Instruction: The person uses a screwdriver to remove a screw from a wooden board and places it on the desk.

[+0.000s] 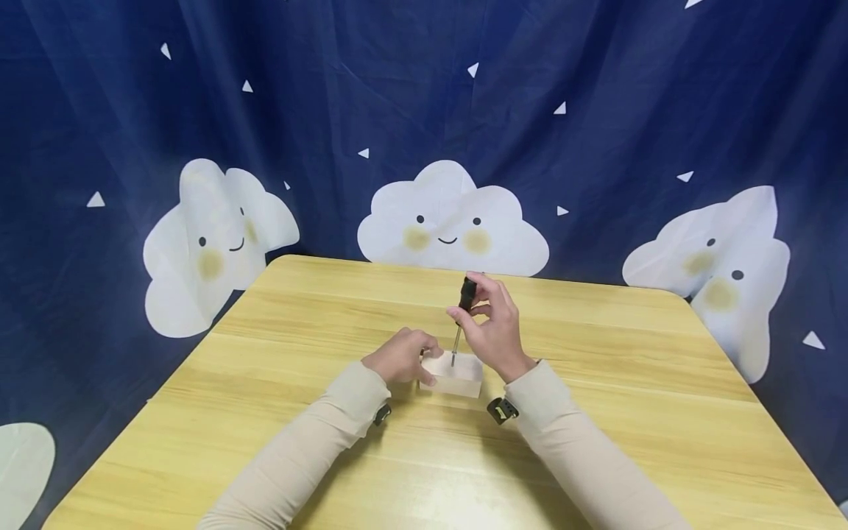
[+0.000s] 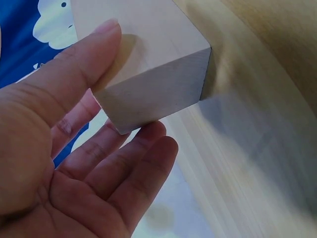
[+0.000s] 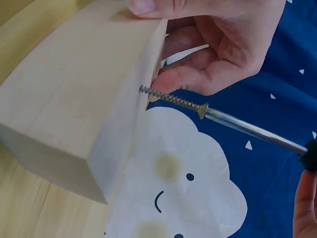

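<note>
Lower centre, I'm watching the right hand (image 1: 498, 327) grip a black-handled metal screwdriver (image 1: 467, 294), left hand (image 1: 400, 356) holding a pale rectangular wooden block (image 1: 457, 382).

block (image 1: 458, 377) on table (image 1: 609, 361), screw (image 3: 173, 100) between block and screwdriver (image 3: 255, 130), curtain (image 1: 411, 88) behind

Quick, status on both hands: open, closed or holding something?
Left hand: closed, holding the wooden block at one end.
Right hand: closed, holding the screwdriver by its black handle.
</note>
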`<state>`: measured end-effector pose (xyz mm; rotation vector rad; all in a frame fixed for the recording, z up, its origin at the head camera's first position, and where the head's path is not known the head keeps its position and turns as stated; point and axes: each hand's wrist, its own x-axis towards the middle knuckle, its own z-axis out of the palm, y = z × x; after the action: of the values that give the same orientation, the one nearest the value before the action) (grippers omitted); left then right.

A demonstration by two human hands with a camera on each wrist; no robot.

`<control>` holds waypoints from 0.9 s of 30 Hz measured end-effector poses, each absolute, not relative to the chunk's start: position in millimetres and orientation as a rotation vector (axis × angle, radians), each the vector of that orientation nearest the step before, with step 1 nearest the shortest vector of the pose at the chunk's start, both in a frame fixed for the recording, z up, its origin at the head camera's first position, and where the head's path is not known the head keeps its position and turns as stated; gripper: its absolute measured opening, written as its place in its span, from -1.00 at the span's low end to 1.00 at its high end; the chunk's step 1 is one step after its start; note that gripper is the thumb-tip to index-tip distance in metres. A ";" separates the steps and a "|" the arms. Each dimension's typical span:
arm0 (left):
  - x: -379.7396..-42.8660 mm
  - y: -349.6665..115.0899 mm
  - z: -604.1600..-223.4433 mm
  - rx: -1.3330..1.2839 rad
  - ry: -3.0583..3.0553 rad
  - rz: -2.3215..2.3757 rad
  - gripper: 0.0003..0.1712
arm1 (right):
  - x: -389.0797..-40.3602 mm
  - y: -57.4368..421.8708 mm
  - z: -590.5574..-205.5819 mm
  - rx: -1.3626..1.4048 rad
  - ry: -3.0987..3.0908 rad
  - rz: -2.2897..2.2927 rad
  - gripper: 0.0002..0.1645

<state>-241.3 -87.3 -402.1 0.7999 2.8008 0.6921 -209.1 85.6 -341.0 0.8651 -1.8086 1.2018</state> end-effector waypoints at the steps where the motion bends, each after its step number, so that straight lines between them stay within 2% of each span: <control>1: -241.2 -87.1 -401.9 0.799 2.801 0.693 -0.53 | -209.0 85.5 -340.9 0.858 -1.814 1.199 -0.32; 11: -241.2 -86.8 -401.2 0.787 2.804 0.704 -0.58 | -212.7 86.4 -344.1 0.961 -1.828 1.238 -0.33; 18: -240.9 -87.3 -401.4 0.785 2.799 0.683 -0.60 | -210.6 85.9 -343.0 0.924 -1.800 1.175 -0.30; 27: -240.7 -85.9 -398.4 0.757 2.796 0.672 -0.59 | -209.6 86.9 -339.3 0.934 -1.827 1.168 -0.37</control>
<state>-240.7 -85.9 -398.4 0.7574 2.7957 0.6719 -209.6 86.9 -339.3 0.9339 -1.8266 1.1679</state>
